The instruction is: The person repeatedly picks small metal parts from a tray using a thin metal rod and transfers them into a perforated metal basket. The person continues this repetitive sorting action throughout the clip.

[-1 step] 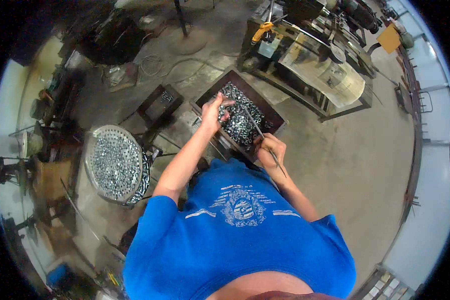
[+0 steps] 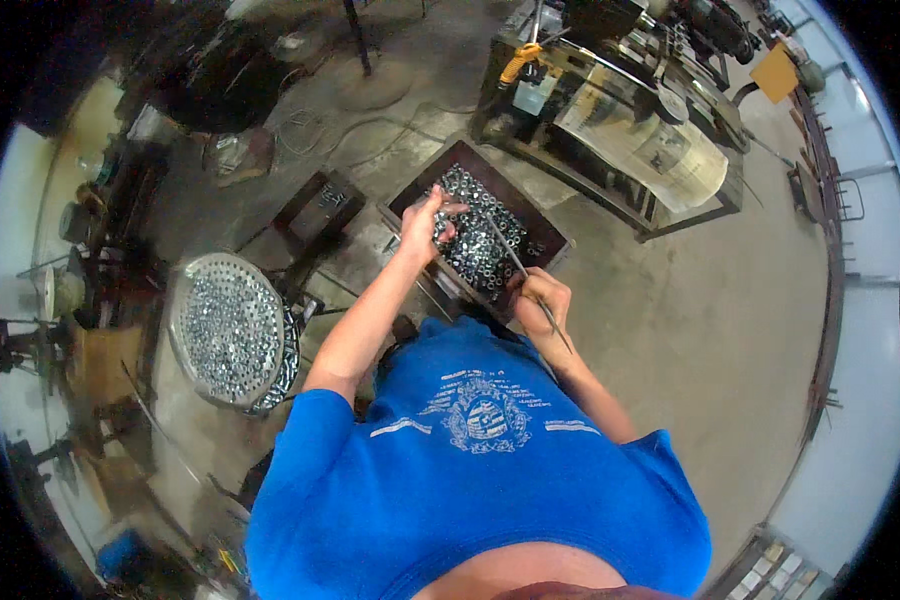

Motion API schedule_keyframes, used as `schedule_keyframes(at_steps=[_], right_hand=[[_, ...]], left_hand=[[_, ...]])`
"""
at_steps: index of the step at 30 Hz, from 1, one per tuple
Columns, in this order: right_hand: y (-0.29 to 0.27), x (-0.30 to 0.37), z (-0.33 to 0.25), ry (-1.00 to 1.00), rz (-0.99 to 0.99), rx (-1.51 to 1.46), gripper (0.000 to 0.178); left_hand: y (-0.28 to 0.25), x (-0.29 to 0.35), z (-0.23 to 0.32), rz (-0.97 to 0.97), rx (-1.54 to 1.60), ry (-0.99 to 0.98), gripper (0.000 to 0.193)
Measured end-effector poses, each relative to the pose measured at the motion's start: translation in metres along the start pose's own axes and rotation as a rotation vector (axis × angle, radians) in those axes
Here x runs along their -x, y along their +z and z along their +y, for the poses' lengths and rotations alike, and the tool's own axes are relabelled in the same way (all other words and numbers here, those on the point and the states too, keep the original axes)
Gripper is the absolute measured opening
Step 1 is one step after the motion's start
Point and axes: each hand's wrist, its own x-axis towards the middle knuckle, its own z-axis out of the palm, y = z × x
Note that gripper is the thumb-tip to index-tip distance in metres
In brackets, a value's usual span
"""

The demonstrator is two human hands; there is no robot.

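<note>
Silver nuts (image 2: pixel 482 258) lie in a big heap inside a dark brown box (image 2: pixel 518 196), as the head view looks down on them. The box stands in front of a person in a blue shirt (image 2: pixel 490 490) with a white print on the chest.

The left hand (image 2: pixel 427 228) is over the left side of the box, right by the nuts. Its fingers are partly bent, but one cannot tell if they pinch anything. The right hand (image 2: pixel 543 302) is at the near right side of the box, with its fingers closed around a thin metal rod (image 2: pixel 509 250). The rod slants. Its far end is over the nuts, and its near end pokes out past the right hand, toward the person.

To the left, well apart from the box, is a round pan (image 2: pixel 266 292) full of little holes, with many more small shiny metal pieces (image 2: pixel 225 335) on it. A smaller dark box (image 2: pixel 305 212) sits between the pan and the big box. At the upper right is a bench (image 2: pixel 570 187) with a sheet of paper (image 2: pixel 660 155) and a yellow-handled tool (image 2: pixel 519 64).
</note>
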Motion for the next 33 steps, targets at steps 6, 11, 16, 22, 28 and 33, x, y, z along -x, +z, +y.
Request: schedule_keyframes(at_steps=[6, 11, 16, 22, 28, 33], right_hand=[[-0.006, 0.006, 0.016, 0.147, -0.058, -0.388, 0.010], [-0.009, -0.004, -0.005, 0.326, 0.038, -0.721, 0.017], [-0.008, 0.001, -0.003, 0.316, -0.007, -0.602, 0.016], [0.005, 0.000, 0.020, 0.288, 0.016, -0.815, 0.019], [0.012, 0.003, 0.028, 0.520, 0.182, -1.094, 0.011], [0.004, 0.002, 0.032, 0.575, 0.331, -1.169, 0.010]], left_hand=[[0.001, 0.006, -0.006, -0.190, 0.001, -0.192, 0.063], [0.017, 0.030, 0.013, -0.336, -0.013, -0.246, 0.064], [0.024, 0.037, 0.020, -0.367, 0.004, -0.181, 0.061], [0.042, 0.049, 0.011, -0.320, -0.051, -0.223, 0.060], [0.063, 0.065, -0.011, -0.392, 0.055, -0.314, 0.054], [0.052, 0.050, -0.022, -0.371, -0.040, -0.267, 0.050]])
